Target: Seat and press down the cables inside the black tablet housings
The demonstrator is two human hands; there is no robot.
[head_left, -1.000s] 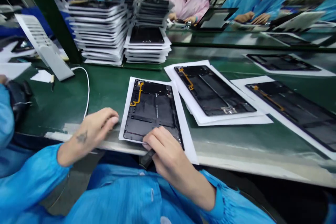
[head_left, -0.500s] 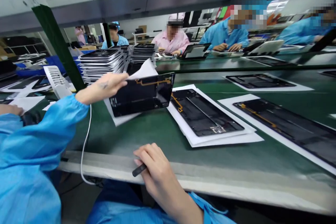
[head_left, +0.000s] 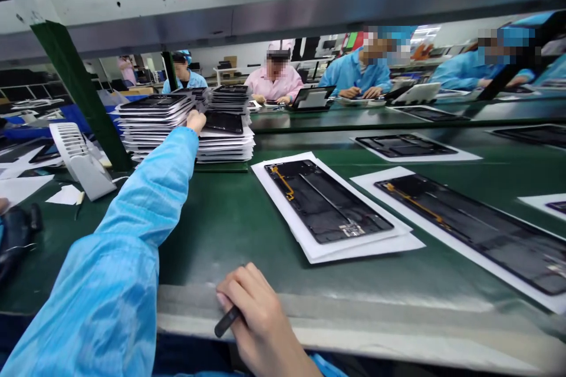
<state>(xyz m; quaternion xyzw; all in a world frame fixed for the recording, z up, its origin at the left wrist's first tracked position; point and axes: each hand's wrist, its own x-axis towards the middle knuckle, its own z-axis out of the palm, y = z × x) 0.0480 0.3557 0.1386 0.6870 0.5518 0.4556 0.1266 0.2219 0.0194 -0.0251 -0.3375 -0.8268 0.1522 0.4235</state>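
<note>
My left hand [head_left: 196,121] reaches out to the stacks at the back left, its fingers closed at the edge of a black panel [head_left: 223,122] on the right-hand stack [head_left: 226,148]. Beside it rises a taller stack of panels and white sheets [head_left: 152,123]. Near the front edge of the table, my right hand [head_left: 252,306] is wrapped round a short black tool [head_left: 227,322]. In front of me a black panel with an orange flex strip [head_left: 329,200] lies on white sheets [head_left: 312,254].
Another panel [head_left: 477,224] lies on paper at the right, with more panels behind. A white fan-like device [head_left: 82,159] stands left by a green post [head_left: 84,94]. A metal beam [head_left: 265,17] crosses overhead. People sit across the table.
My left hand has moved forward to the stack; the panel and paper it held up are now at the stack. My right hand still holds the black tool. The view has shifted somewhat.
</note>
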